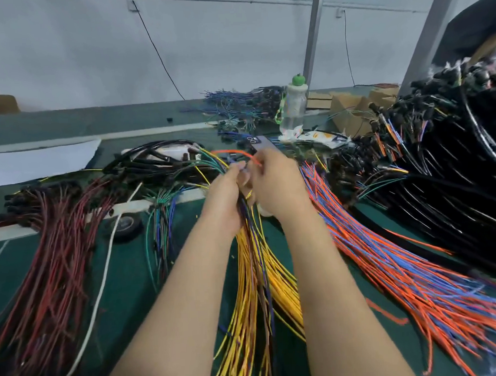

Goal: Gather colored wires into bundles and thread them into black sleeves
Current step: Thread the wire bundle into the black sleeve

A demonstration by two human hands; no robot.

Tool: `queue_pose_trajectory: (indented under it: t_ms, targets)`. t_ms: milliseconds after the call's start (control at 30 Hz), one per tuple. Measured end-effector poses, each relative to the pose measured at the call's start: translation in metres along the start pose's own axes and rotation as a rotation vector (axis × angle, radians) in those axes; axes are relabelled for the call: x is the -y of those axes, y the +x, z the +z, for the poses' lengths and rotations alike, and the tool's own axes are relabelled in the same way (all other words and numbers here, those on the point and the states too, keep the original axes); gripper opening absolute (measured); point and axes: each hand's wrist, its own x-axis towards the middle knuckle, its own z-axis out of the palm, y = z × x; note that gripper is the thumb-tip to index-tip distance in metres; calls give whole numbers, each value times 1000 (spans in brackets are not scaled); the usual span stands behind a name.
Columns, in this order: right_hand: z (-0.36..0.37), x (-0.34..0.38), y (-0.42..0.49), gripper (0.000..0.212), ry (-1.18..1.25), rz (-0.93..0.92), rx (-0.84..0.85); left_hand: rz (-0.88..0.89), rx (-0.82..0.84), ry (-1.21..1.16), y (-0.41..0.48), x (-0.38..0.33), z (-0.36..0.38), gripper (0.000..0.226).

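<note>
**Hands, two**, close together above the green tabletop (126, 290).
- The left hand (223, 200) is gripping one held bundle (246, 213) of dark, purple and yellow strands, with its fingers curling round it.
- The right hand (277, 184) is pinching one orange wire (234, 152), which is arcing leftward past the bundle's top. Its fingers are curled, and finer detail is blurring out.

**Loose wire lots, five**, strands too many to count.
- One sheaf of yellow wires (284, 290) is fanning toward the near edge under the forearms. The held bundle's tail is trailing down over it.
- One heap of orange-and-blue wires (398, 267) is spreading just right of the right forearm.
- One small cluster of green-and-blue wires (160, 219) is lying just left of the left hand.
- One heap of dark red wires (52, 265) is lying at far left.
- One tangle of blue wires (232, 104) is sitting at the back.

**Black sleeves (452, 180)**, one large pile too dense to count, are stacking up at far right, beyond the orange-and-blue heap.

**Sundries.**
- One white cord (103, 277) is running between the red heap and the green-and-blue cluster.
- One clear bottle (293, 104) with a green cap is standing upright beyond the hands.
- One white sheet (40, 161) is lying at the back left.
</note>
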Motion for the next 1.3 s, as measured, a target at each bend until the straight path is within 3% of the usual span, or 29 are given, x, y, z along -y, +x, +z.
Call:
queue_pose_trajectory:
  t_ms: [100, 200, 333, 400, 467, 533, 667, 833, 967, 1033, 1100, 1200, 1300]
  targets:
    - [13, 23, -7, 27, -140, -45, 157, 52, -24, 120, -3, -8, -10, 29]
    - [12, 36, -15, 27, -39, -117, 263, 164, -64, 196, -6, -28, -26, 34]
    - [12, 49, -37, 46, 554, -5, 581, 352, -67, 17, -17, -74, -43, 28]
    - [21, 64, -52, 43, 961, 98, 834, 427, -95, 2, -26, -93, -46, 29]
    - [31, 81, -60, 33, 1203, 158, 959, 457, -78, 85, -35, -107, -46, 32]
    - [39, 95, -61, 38, 1294, 194, 921, 406, 7, 216, -46, -119, -50, 43]
    - [41, 112, -45, 49, 1540, 225, 597, 241, 159, 601, -60, -116, -64, 62]
    - [22, 100, -8, 54, 1914, 239, 274, 37, 406, 625, -68, -78, -85, 55]
    - [11, 74, 7, 46, 1861, 238, 56, 108, 465, 720, -63, -66, -99, 32]
    - [13, 65, 8, 44, 1904, 231, 40, 159, 441, 778, -57, -63, -98, 28]
    - [19, 57, 5, 43, 1974, 241, 132, 173, 425, 785, -51, -59, -95, 28]
    - [35, 45, -4, 44, 1845, 344, 257, 123, 396, 753, -42, -47, -95, 24]
    - [46, 29, -10, 48, 1786, 405, 144, -8, 407, 786, -35, -35, -109, 28]
